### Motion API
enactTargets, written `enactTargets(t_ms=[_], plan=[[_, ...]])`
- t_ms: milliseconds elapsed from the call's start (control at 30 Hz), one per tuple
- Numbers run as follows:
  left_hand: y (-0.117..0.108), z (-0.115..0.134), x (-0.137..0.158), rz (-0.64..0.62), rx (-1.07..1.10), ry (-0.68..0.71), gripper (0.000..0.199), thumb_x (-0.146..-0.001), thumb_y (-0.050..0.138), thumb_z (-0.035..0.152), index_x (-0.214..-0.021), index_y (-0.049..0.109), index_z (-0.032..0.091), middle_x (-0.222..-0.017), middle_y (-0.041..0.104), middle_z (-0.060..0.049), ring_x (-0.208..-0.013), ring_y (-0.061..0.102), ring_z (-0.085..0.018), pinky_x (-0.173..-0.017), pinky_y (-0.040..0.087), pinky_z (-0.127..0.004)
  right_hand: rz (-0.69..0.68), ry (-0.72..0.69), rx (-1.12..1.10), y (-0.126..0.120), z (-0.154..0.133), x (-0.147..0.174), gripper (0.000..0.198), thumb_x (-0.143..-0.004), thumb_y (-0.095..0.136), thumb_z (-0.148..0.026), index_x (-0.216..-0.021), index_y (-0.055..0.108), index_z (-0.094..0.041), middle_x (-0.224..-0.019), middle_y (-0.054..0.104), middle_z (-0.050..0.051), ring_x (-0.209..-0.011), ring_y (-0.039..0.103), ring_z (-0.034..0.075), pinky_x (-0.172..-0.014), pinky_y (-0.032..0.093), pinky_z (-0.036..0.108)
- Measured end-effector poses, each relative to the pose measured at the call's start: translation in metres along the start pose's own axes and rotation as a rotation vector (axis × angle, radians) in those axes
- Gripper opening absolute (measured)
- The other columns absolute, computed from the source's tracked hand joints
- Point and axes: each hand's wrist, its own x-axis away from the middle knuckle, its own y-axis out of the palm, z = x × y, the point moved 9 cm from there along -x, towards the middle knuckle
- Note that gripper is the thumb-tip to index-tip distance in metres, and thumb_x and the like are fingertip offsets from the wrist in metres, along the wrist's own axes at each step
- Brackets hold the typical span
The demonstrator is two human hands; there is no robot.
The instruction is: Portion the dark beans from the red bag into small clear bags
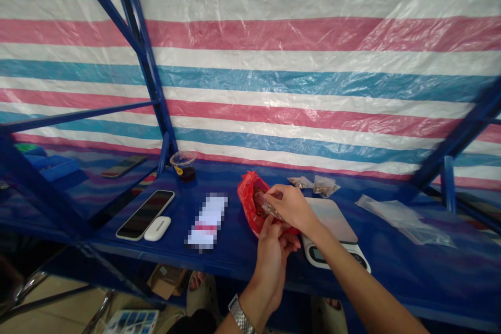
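Observation:
A red plastic bag (247,199) lies opened on the blue shelf, with small brownish pieces inside, too small to name. Over its mouth, my right hand (290,204) pinches a small clear plastic bag (270,209) between thumb and fingers. My left hand (271,250), with a metal watch on the wrist, comes from below; its curled fingers meet the lower end of that clear bag, close against the red bag. Just right of both hands is a white kitchen scale (332,224), its plate partly behind my right forearm.
Two filled small bags (325,186) lie behind the scale, flat clear bags (407,219) to its right. Leftward are a lit phone (207,222), a dark phone (146,215), a white earbud case (157,228) and a lidded cup (183,167). Blue frame posts (151,73) flank the shelf (235,255).

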Motion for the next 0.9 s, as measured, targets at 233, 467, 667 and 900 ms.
enactTargets(t_ms=[233, 467, 667, 900], plan=[[0.001, 0.008, 0.002, -0.005, -0.021, -0.011, 0.043, -0.07, 0.072, 0.045, -0.101, 0.061, 0.018, -0.08, 0.074, -0.004, -0.057, 0.061, -0.012, -0.061, 0.045, -0.026, 0.004, -0.031, -0.062, -0.004, -0.004, 0.002, 0.018, -0.086, 0.062, -0.031, -0.08, 0.077, -0.023, -0.082, 0.079, 0.003, -0.074, 0.071, 0.021, -0.068, 0.049, 0.029], [-0.003, 0.001, -0.001, -0.007, -0.01, -0.057, 0.054, -0.073, 0.073, 0.049, -0.116, 0.061, 0.017, -0.084, 0.075, -0.006, -0.057, 0.066, -0.014, -0.057, 0.044, -0.023, -0.013, -0.032, -0.105, -0.006, -0.005, 0.01, 0.019, -0.089, 0.062, -0.032, -0.083, 0.077, -0.022, -0.086, 0.079, 0.004, -0.078, 0.072, 0.022, -0.071, 0.05, 0.031], [-0.009, 0.021, 0.003, 0.006, -0.241, 0.129, 0.081, -0.082, 0.073, 0.051, -0.152, 0.042, 0.024, -0.105, 0.075, -0.009, -0.057, 0.067, -0.014, -0.053, 0.044, -0.025, 0.113, -0.1, -0.253, -0.035, -0.001, 0.032, 0.026, -0.093, 0.061, -0.045, -0.093, 0.075, -0.023, -0.096, 0.078, 0.005, -0.088, 0.071, 0.023, -0.084, 0.055, 0.034], [-0.001, 0.051, 0.025, -0.007, -0.57, 0.396, 0.065, -0.094, 0.062, 0.054, -0.15, 0.052, 0.022, -0.085, 0.073, -0.006, -0.068, 0.064, -0.019, -0.07, 0.053, -0.032, 0.251, -0.069, -0.439, -0.062, 0.012, 0.052, 0.039, -0.086, 0.069, -0.059, -0.09, 0.076, -0.021, -0.09, 0.078, 0.008, -0.083, 0.071, 0.024, -0.075, 0.058, 0.033]])
